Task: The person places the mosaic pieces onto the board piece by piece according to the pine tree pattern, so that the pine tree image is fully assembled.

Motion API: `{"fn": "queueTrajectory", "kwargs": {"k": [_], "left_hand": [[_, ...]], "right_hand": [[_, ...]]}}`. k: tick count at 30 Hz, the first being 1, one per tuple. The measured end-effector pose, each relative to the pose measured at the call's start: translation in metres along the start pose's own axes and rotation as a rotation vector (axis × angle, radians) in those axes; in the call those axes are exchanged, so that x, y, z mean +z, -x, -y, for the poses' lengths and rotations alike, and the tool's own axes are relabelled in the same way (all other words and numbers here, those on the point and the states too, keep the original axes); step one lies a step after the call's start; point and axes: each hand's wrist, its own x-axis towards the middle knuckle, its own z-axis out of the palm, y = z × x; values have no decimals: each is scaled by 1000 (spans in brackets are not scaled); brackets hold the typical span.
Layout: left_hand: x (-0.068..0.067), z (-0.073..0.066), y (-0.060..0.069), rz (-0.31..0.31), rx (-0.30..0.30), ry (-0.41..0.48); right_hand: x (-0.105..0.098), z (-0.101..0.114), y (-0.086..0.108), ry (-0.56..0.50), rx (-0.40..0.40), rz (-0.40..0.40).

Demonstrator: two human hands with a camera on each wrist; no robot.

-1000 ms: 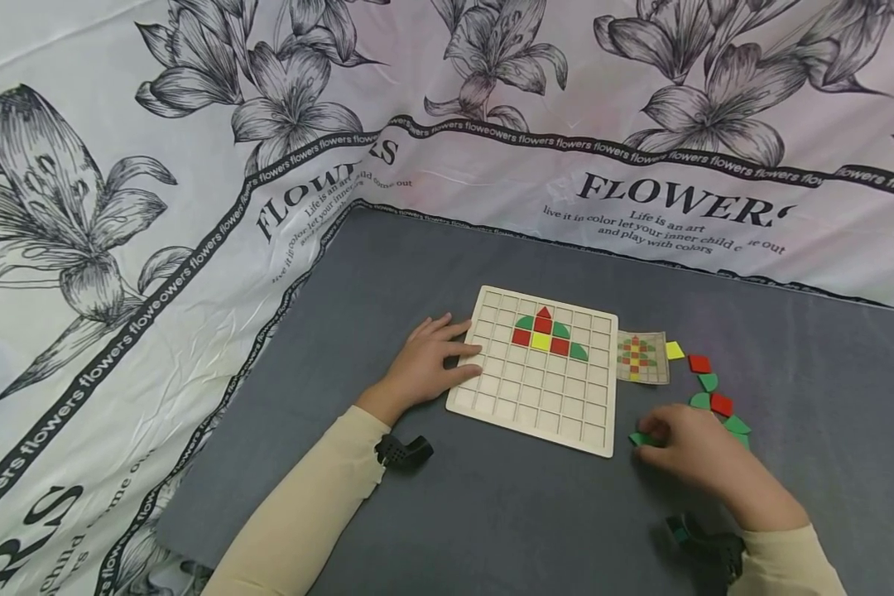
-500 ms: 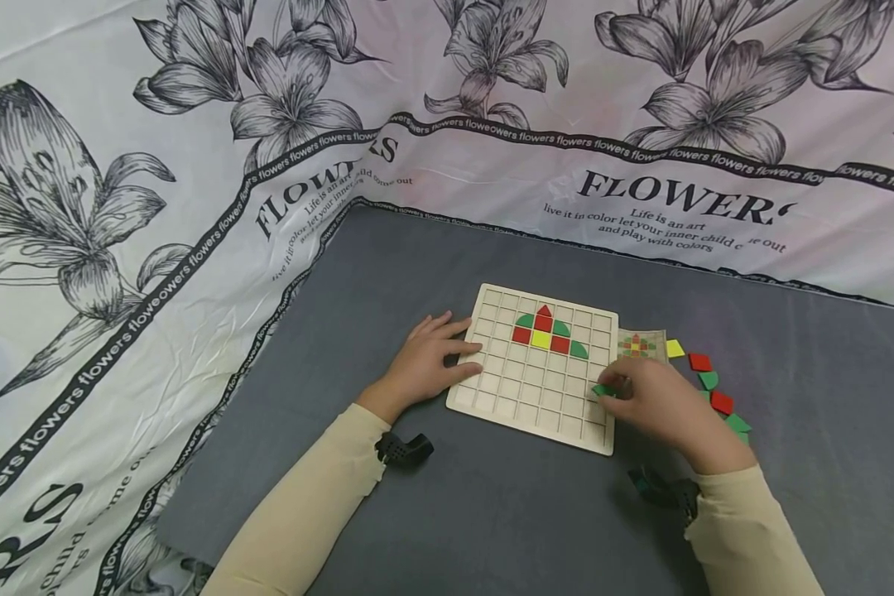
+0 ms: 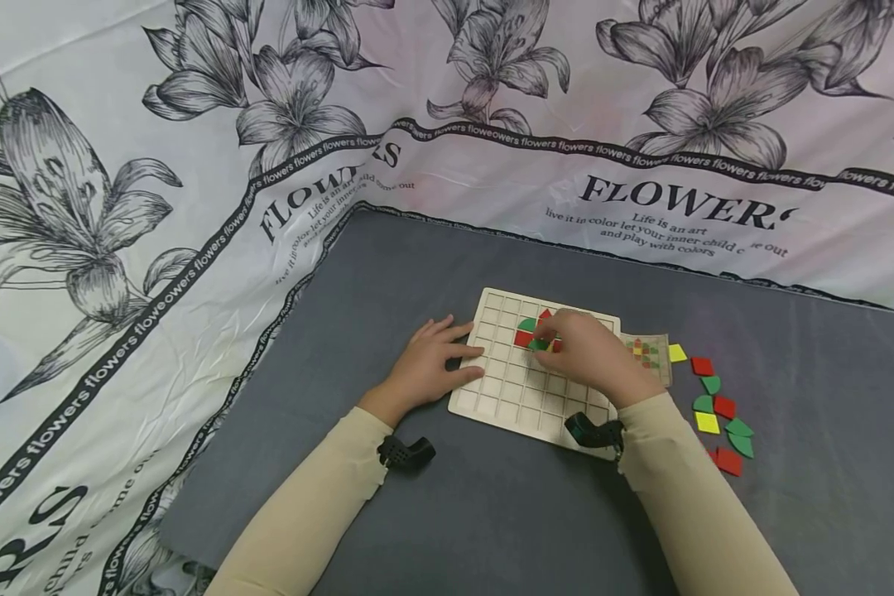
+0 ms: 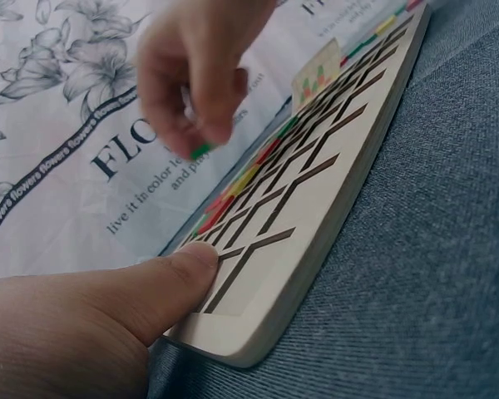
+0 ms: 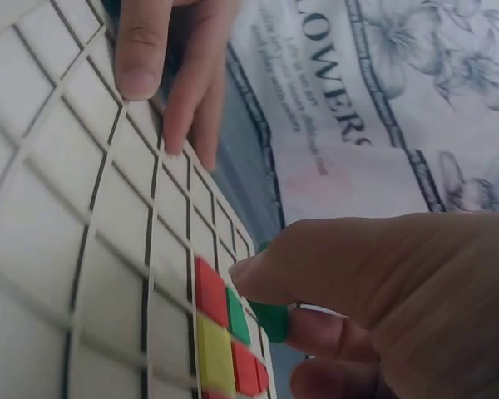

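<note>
A pale wooden grid board (image 3: 502, 389) lies on the dark grey table. My left hand (image 3: 434, 360) rests at its left edge, fingers spread and straight, thumb on the rim in the left wrist view. Over the board's upper part, my right hand (image 3: 584, 352) pinches a green curved tile (image 5: 271, 320) between thumb and fingers. That tile is raised above the board in the left wrist view. Beneath it sit set tiles: a red square (image 3: 523, 338), a green quarter-round (image 3: 526, 324), and a yellow square (image 5: 214, 353). The right hand hides several others.
A small pattern card (image 3: 659, 364) lies against the board's right side, partly behind the right hand. Farther right are loose tiles, among them a yellow one (image 3: 707, 423), a red one (image 3: 728, 461) and several green ones. A flower-printed cloth (image 3: 492, 182) stands behind the table.
My right hand has carried the green tile from the table right of the board, leftward and away from me, over the set tiles. The left hand has stayed at the board's edge.
</note>
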Motion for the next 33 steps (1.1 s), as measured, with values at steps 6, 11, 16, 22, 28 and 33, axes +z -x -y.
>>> {"fn": "queueTrajectory", "kwargs": {"k": [6, 11, 16, 22, 28, 33], "left_hand": [[2, 1, -2, 8, 11, -11], [5, 2, -2, 6, 20, -2], [6, 1, -1, 2, 22, -3], [4, 2, -1, -10, 25, -5], [2, 4, -1, -13, 25, -6], [2, 3, 0, -9, 20, -8]], "right_hand": [[5, 8, -28, 14, -79, 18], [7, 13, -44, 9, -80, 88], [11, 11, -52, -7, -66, 153], [12, 9, -54, -12, -63, 158], [15, 10, -56, -13, -76, 139], [17, 11, -56, -21, -59, 120]]}}
